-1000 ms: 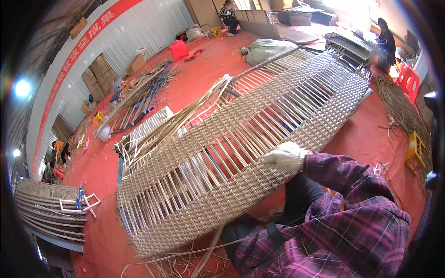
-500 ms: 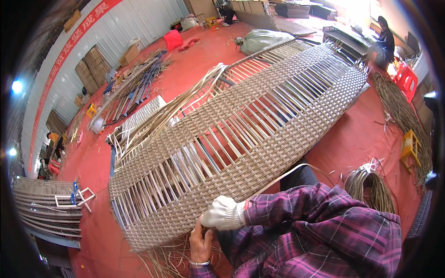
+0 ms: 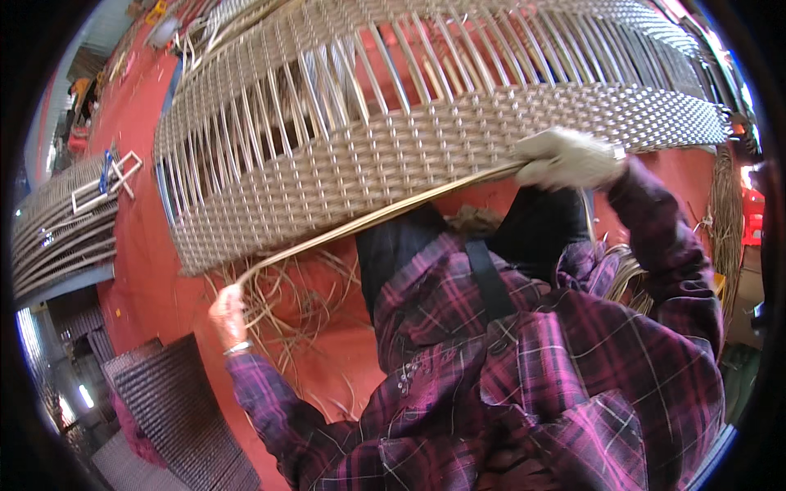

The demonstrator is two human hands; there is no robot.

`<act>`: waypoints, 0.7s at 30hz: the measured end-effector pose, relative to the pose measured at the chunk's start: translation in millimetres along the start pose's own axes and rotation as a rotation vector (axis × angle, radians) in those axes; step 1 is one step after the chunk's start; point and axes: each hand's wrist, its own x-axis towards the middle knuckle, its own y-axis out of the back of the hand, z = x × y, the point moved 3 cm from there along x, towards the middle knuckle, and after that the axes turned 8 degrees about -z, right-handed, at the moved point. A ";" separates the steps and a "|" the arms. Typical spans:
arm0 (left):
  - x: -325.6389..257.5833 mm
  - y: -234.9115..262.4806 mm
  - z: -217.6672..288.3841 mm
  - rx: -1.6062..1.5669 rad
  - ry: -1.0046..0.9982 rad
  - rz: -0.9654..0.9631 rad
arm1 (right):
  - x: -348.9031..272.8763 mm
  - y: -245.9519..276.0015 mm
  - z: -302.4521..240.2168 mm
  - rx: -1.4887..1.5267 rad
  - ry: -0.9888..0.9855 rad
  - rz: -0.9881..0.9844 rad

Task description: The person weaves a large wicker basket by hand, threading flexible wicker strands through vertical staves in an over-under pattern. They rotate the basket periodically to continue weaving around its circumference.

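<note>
A large woven wicker panel point(image 3: 327, 180) lies across the front of me, tightly woven in bands with bare slats between them. Along its near edge a pale, flat wicker strand point(image 3: 385, 211), seemingly doubled, stretches taut between my hands. My bare left hand point(image 3: 228, 315), with a bracelet at the wrist, pinches the strand's left end beyond the panel's lower left corner. My right hand point(image 3: 569, 159), in a white glove, is closed around the strand at the panel's near edge, right of the middle. A length of strand hangs down below the glove.
Loose wicker strands point(image 3: 286, 303) lie tangled on the red floor below the panel. Curved frames point(image 3: 65, 213) are stacked at the left, with dark woven sheets point(image 3: 172, 401) nearer. A long strand bundle point(image 3: 725, 213) and a red stool point(image 3: 752, 217) are at the right.
My hands, together at the panel's near edge before, have drawn far apart, left hand leftward and right hand rightward, with the strand pulled straight between them. The view has tilted down.
</note>
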 end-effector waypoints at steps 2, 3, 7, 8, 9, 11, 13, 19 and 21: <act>-11.7 45.7 -64.6 -0.046 0.179 0.193 | -25.9 22.0 29.7 0.063 -0.157 0.092; -21.9 69.2 -88.5 -0.084 0.216 0.237 | -35.5 32.8 41.0 0.044 -0.209 0.140; -46.8 113.3 -113.4 0.316 0.691 0.463 | -52.8 54.1 50.6 0.017 -0.241 0.313; -44.2 108.7 -96.9 0.483 0.746 0.393 | -43.2 49.8 40.1 -0.021 -0.117 0.295; -30.7 91.1 -72.4 0.455 0.601 0.417 | -29.7 41.8 27.2 -0.061 -0.042 0.275; 2.2 42.8 -1.7 0.172 0.163 0.411 | 5.0 17.4 -14.8 -0.234 0.327 0.233; 17.6 -7.6 86.5 0.215 -0.233 0.229 | 46.7 -14.9 -54.5 -0.370 0.387 0.209; -7.9 -125.7 251.4 -0.100 -0.474 -0.469 | 90.0 -81.7 -129.0 -0.553 0.627 0.426; -10.7 -131.0 248.2 -0.205 -0.341 -0.505 | 87.8 -80.1 -119.3 -0.514 0.582 0.355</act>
